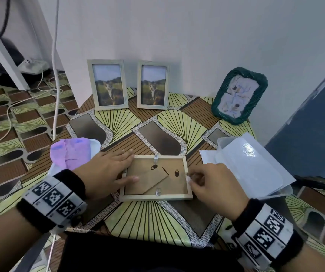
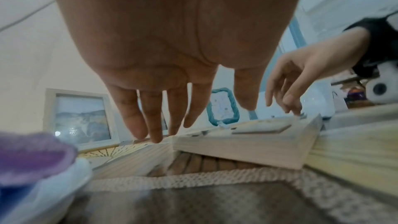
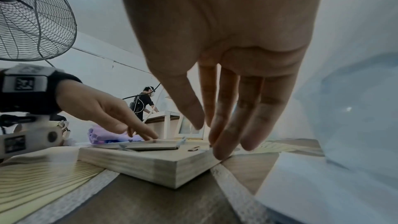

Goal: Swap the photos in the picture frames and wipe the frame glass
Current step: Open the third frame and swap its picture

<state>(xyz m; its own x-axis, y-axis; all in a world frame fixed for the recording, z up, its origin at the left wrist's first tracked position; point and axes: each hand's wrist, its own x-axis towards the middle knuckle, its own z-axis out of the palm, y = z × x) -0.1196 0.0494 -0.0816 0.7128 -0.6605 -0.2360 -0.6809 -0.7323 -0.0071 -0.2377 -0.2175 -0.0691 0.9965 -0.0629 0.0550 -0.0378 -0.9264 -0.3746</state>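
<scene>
Left hand (image 1: 106, 170): fingers straight and spread, lying flat over the left rail of the face-down frame (image 1: 156, 197), thumb resting on the brown backing board (image 1: 148, 180). It grips nothing. Right hand (image 1: 214, 185): fingertips (image 3: 221, 152) extended downward onto the frame's right rail at a small clip; whether they pinch the clip cannot be determined.

The face-down frame lies flat near the front edge of the table (image 1: 149, 218), between both hands. Its backing board remains seated, with clips (image 1: 158, 192) at the near and far rails and a folded stand on the board.

Immediately left of the left hand, a purple cloth (image 1: 70, 153) rests on a white tray (image 1: 96, 144). Just right of the right hand stands a translucent plastic container (image 1: 249, 163) on white sheets.

At the rear, against the wall, two pale frames with cat photos (image 1: 108, 85) (image 1: 153, 85) stand upright side by side; a green woven frame (image 1: 239, 95) leans at the right. White cables (image 1: 54, 75) hang left of the table.
</scene>
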